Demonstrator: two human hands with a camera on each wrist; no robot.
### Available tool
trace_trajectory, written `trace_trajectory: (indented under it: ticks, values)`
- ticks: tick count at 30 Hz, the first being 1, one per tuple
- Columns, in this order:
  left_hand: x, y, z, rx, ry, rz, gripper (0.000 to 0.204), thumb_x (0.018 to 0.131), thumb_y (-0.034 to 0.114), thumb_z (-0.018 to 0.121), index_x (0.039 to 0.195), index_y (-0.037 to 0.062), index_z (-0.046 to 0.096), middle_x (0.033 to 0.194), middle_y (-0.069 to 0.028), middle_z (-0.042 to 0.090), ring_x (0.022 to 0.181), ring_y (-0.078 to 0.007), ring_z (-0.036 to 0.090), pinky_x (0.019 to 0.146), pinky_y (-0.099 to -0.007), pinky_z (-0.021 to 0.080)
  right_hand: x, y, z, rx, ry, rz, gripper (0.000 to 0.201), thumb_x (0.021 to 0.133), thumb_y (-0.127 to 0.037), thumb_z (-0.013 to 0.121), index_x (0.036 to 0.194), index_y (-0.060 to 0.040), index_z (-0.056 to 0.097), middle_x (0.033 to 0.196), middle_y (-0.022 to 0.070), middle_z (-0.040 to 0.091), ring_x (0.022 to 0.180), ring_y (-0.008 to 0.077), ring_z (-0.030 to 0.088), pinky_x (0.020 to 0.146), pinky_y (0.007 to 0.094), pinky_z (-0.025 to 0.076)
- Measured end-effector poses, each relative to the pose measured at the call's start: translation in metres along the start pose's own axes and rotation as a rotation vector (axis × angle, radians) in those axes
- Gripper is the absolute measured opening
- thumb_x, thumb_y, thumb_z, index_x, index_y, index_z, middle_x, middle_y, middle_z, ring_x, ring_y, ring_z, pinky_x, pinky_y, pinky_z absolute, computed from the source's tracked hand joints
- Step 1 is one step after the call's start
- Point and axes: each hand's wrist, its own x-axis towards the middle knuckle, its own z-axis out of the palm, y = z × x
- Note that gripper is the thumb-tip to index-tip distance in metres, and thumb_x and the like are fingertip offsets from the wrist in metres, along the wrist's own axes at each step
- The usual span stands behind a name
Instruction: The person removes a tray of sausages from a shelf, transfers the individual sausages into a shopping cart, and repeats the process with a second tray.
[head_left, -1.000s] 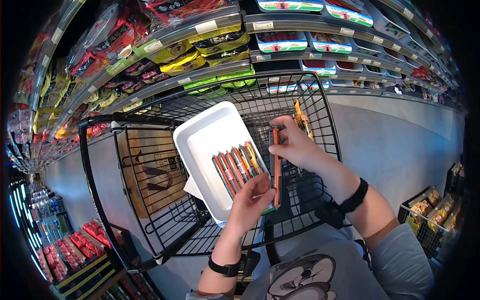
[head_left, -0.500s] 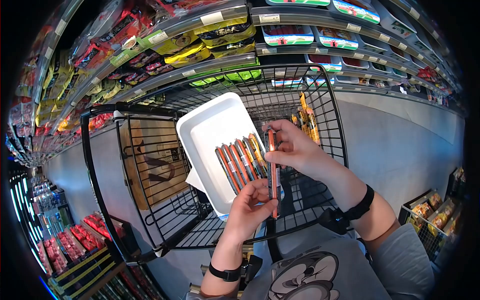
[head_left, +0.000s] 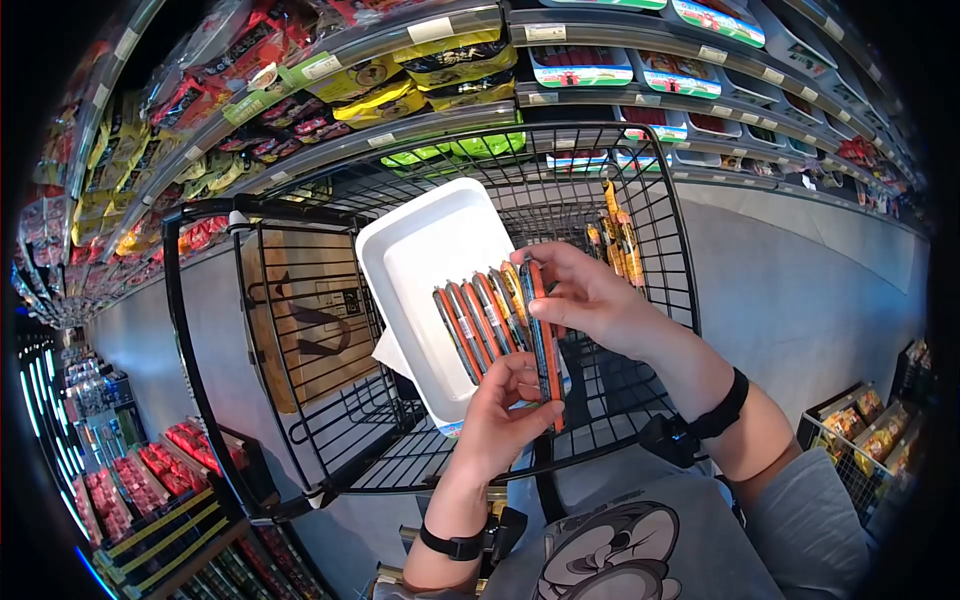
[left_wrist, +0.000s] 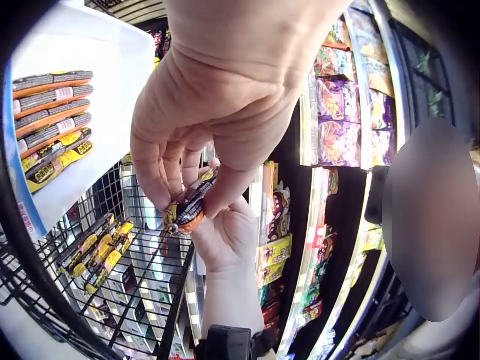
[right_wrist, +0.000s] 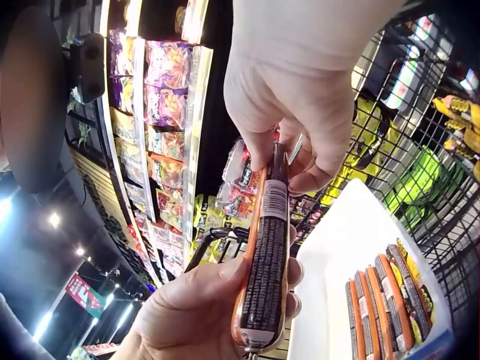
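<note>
"What have those hands got?"

"A sausage [head_left: 545, 345] in a wrapper. The left hand [head_left: 500, 425] pinches the bottom end and the right hand [head_left: 585, 300] pinches the top end. Both have finger and thumb tight on it."

"Which way does it point?"

"The long way goes up and down, from one hand to the other. The top end points to the shelves [head_left: 575, 30] and leans a bit left. The bottom end points back at the person's tummy. One side is orange. The other is dark with tiny white words and a bar code."

"Is it the same as half a second ago?"

"No. Back then it stood straighter and its orange side showed more. Now it leans, the dark side shows more, and its top has come nearer the sausages in the row [head_left: 470, 325]."

"Where is it, then?"

"Held up by the right edge of the white tray [head_left: 410, 245], just beside that row. The row lies side by side in the tray, and its tops lean left too."

"And around that?"

"The black wire cart [head_left: 177, 290]. Yellow packs [head_left: 629, 255] are at its far right end. Past the cart, the shelves have bags and trays of food."
</note>
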Motion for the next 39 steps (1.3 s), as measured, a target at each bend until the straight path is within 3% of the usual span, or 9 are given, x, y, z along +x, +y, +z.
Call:
trace_trajectory:
  ticks: [8, 12, 21, 24, 28, 30, 32, 34, 39]
  values:
    - [-0.001, -0.008, -0.013, -0.053, 0.103, -0.064, 0.043, 0.076, -0.008, 0.062, 0.113, 0.0026, 0.045, 0.09, -0.0029, 0.056, 0.083, -0.0117, 0.057, 0.071, -0.0242, 0.048, 0.012, 0.029, 0.013, 0.024, 0.03, 0.016, 0.047, 0.088, -0.014, 0.057, 0.129, -0.0064, 0.034, 0.102, 0.0077, 0.053, 0.081, 0.0109, 0.056, 0.066, 0.024, 0.046]
    - [0.002, -0.014, -0.038, -0.003, 0.292, -0.196, 0.039, 0.078, -0.006, 0.06, 0.114, -0.0014, 0.045, 0.09, -0.0093, 0.059, 0.075, -0.0141, 0.061, 0.064, -0.0234, 0.049, 0.022, 0.067, 0.032, 0.031, -0.032, 0.354, 0.039, 0.089, -0.021, 0.055, 0.119, -0.0038, 0.036, 0.108, 0.0116, 0.051, 0.085, 0.0145, 0.057, 0.076, 0.0278, 0.048]
    - [0.017, -0.057, -0.093, 0.424, 0.354, -0.401, 0.046, 0.077, 0.001, 0.062, 0.118, -0.0065, 0.043, 0.1, -0.0145, 0.058, 0.074, -0.0154, 0.061, 0.059, -0.0235, 0.05, 0.061, 0.121, 0.075, 0.025, -0.173, 0.534, 0.036, 0.087, -0.02, 0.049, 0.117, -0.0007, 0.049, 0.097, 0.0089, 0.053, 0.087, 0.0159, 0.052, 0.071, 0.0317, 0.043]
    - [0.021, -0.071, -0.103, 0.593, 0.287, -0.383, 0.05, 0.077, 0.005, 0.061, 0.121, -0.0085, 0.042, 0.104, -0.0143, 0.059, 0.077, -0.0168, 0.06, 0.062, -0.0255, 0.049, 0.071, 0.157, 0.084, 0.071, -0.151, 0.544, 0.032, 0.087, -0.017, 0.048, 0.113, 0.0005, 0.05, 0.094, 0.0097, 0.054, 0.083, 0.0158, 0.053, 0.07, 0.0311, 0.044]
    - [0.022, -0.076, -0.102, 0.542, 0.274, -0.34, 0.05, 0.077, 0.012, 0.059, 0.124, -0.0012, 0.045, 0.107, -0.0222, 0.059, 0.095, -0.0312, 0.061, 0.079, -0.0355, 0.047, 0.063, 0.144, 0.083, 0.049, -0.166, 0.484, 0.029, 0.087, -0.014, 0.048, 0.108, 0.0039, 0.054, 0.083, 0.0089, 0.058, 0.07, 0.0166, 0.054, 0.06, 0.0297, 0.045]
    - [0.023, -0.078, -0.102, 0.535, 0.323, -0.348, 0.054, 0.077, 0.007, 0.06, 0.128, -0.0012, 0.042, 0.111, -0.0151, 0.058, 0.098, -0.0208, 0.056, 0.084, -0.0315, 0.043, 0.059, 0.142, 0.074, 0.013, -0.113, 0.427, 0.027, 0.087, -0.013, 0.047, 0.106, 0.0027, 0.056, 0.08, 0.011, 0.06, 0.071, 0.0162, 0.057, 0.06, 0.0322, 0.046]
    - [0.024, -0.08, -0.104, 0.451, 0.261, -0.372, 0.056, 0.079, 0.007, 0.059, 0.131, -0.0026, 0.039, 0.117, -0.0151, 0.055, 0.098, -0.0195, 0.057, 0.084, -0.03, 0.043, 0.058, 0.129, 0.057, -0.539, 0.168, 0.055, 0.025, 0.085, -0.01, 0.046, 0.105, 0.0003, 0.057, 0.085, 0.0162, 0.061, 0.077, 0.0218, 0.061, 0.067, 0.0344, 0.048]
    - [0.018, -0.064, -0.092, 0.417, 0.352, -0.35, 0.055, 0.082, 0.007, 0.058, 0.132, -0.003, 0.038, 0.119, -0.0142, 0.054, 0.095, -0.0174, 0.058, 0.083, -0.0282, 0.044, 0.052, 0.095, 0.021, -0.643, 0.384, -0.143, 0.021, 0.083, -0.007, 0.048, 0.1, -0.0026, 0.058, 0.085, 0.0188, 0.061, 0.082, 0.0294, 0.062, 0.072, 0.0362, 0.049]
    - [0.009, -0.006, -0.056, 0.266, 0.217, -0.11, 0.046, 0.085, 0.01, 0.058, 0.127, -0.0002, 0.044, 0.114, -0.0119, 0.056, 0.092, -0.0154, 0.053, 0.078, -0.0278, 0.045, 0.057, 0.085, -0.058, -1.088, 0.804, -0.03, 0.024, 0.079, -0.007, 0.055, 0.1, 0.0027, 0.052, 0.101, 0.021, 0.056, 0.092, 0.0331, 0.058, 0.074, 0.0372, 0.05]
